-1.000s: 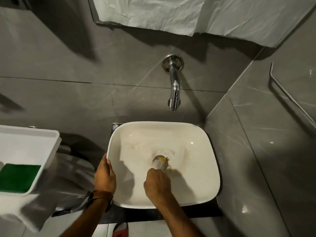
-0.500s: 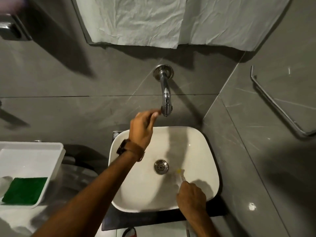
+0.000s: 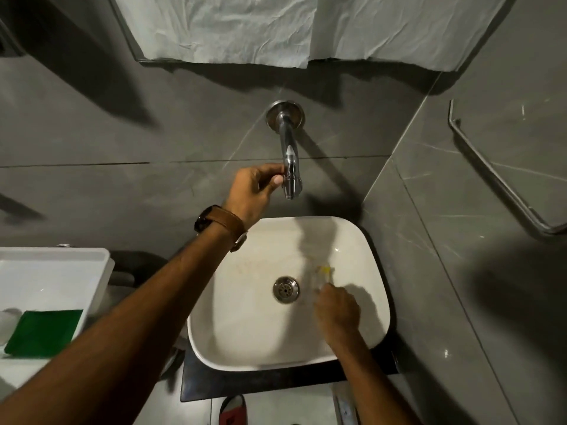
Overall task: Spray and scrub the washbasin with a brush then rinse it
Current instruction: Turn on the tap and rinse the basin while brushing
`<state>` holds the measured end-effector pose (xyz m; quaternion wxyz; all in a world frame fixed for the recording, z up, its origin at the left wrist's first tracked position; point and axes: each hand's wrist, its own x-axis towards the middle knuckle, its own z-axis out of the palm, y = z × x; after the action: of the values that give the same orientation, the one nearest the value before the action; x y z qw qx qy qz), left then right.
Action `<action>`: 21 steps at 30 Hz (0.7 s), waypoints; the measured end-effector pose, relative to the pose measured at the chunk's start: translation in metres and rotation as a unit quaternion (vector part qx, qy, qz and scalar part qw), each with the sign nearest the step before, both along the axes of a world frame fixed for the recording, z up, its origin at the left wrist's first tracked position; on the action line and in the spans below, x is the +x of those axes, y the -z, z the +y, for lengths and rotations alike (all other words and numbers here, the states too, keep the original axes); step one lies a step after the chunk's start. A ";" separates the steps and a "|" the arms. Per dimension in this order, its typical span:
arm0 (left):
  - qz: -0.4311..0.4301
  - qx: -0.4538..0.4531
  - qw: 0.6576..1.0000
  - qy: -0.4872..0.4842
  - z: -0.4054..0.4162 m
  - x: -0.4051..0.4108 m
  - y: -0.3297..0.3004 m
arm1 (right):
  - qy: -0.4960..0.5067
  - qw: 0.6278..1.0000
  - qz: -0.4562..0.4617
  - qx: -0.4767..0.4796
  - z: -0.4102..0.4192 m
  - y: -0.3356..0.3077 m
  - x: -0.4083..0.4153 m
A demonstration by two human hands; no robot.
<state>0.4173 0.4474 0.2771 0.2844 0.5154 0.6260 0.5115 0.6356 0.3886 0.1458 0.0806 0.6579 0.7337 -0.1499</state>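
A white square washbasin (image 3: pixel 245 338) sits on a dark counter, with a metal drain (image 3: pixel 286 289) in its middle. A chrome tap (image 3: pixel 290 167) sticks out of the grey tiled wall above it. My left hand (image 3: pixel 253 191) pinches the tap's lower end between thumb and fingers. My right hand (image 3: pixel 337 308) is inside the basin, right of the drain, closed on a small brush (image 3: pixel 324 270) with a yellowish head that looks blurred. No water stream is clearly visible.
A white toilet cistern (image 3: pixel 55 271) stands at the left with a green scrub pad (image 3: pixel 43 332) on its lid. A metal towel bar (image 3: pixel 503 182) runs along the right wall. Crumpled white paper (image 3: pixel 276 26) covers the mirror above. A red shoe (image 3: pixel 231 409) shows below.
My left hand left the basin's rim, rose to the tap and now grips its end. My right hand moved the brush from the drain to the basin's right side.
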 end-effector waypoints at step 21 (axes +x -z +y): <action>0.102 -0.126 0.984 -0.070 -0.004 0.020 -0.038 | -0.123 0.988 0.051 -0.082 -0.020 -0.003 -0.062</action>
<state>0.4370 0.4437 0.3149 0.2451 0.4795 0.7456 0.3925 0.5738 0.3684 0.1485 0.1143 0.5453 0.7974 -0.2318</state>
